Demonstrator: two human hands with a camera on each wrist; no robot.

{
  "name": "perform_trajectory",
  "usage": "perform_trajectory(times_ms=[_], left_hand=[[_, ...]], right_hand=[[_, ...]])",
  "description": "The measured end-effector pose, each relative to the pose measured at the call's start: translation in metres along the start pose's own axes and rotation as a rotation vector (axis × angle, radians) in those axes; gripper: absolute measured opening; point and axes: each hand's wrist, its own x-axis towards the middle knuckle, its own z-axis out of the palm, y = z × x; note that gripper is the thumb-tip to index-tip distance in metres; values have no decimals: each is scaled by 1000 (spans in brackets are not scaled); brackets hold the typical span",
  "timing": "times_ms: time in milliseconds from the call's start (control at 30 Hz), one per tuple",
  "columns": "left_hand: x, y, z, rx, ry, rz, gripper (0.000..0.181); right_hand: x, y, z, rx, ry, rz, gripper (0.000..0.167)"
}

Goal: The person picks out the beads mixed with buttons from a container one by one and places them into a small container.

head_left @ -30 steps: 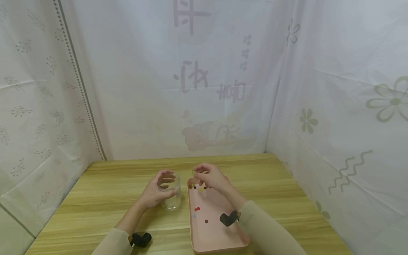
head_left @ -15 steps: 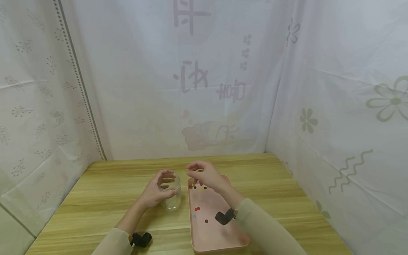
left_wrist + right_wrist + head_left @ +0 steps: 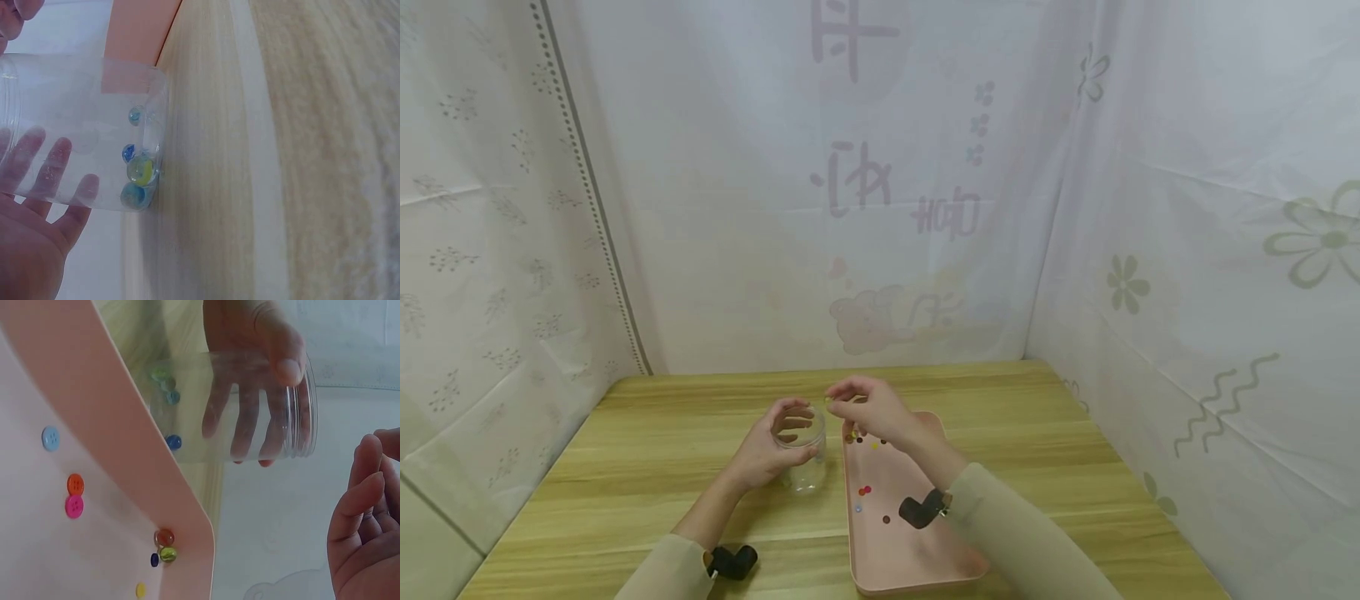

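Observation:
My left hand (image 3: 767,450) grips a clear plastic jar (image 3: 806,477) near its open rim, thumb on the near side and fingers around the far side. Several glass marbles (image 3: 140,170) lie at the jar's bottom in the left wrist view. Just right of the rim and slightly above it, my right hand (image 3: 874,412) pinches a small yellowish round piece (image 3: 827,400) between thumb and fingertips. Its kind is too small to tell, and the right wrist view hides it behind the fingers. Under the right forearm lies a pink tray (image 3: 898,554).
Loose buttons lie in the tray, among them a light blue button (image 3: 50,438), an orange button (image 3: 75,484) and a pink button (image 3: 74,506). A greenish marble (image 3: 167,554) sits in its far left corner. Patterned curtains (image 3: 737,208) enclose the wooden table (image 3: 647,467).
My right hand has moved left from over the tray's far end to beside the jar's rim, carrying the yellowish piece. The left hand and the jar have stayed in place.

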Motion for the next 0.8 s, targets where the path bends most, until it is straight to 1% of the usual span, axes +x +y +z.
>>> perform_trajectory(times_ms=[167, 467, 600, 800], left_hand=[[0, 0, 0, -7, -8, -8, 80], [0, 1, 0, -20, -8, -14, 76], [-1, 1, 0, -19, -5, -27, 77], [-1, 1, 0, -1, 5, -30, 76]], right_hand=[[1, -2, 6, 1, -6, 4, 36], [3, -5, 16, 26, -39, 14, 32], [3, -3, 20, 10, -45, 3, 29], [4, -1, 24, 12, -59, -19, 30]])
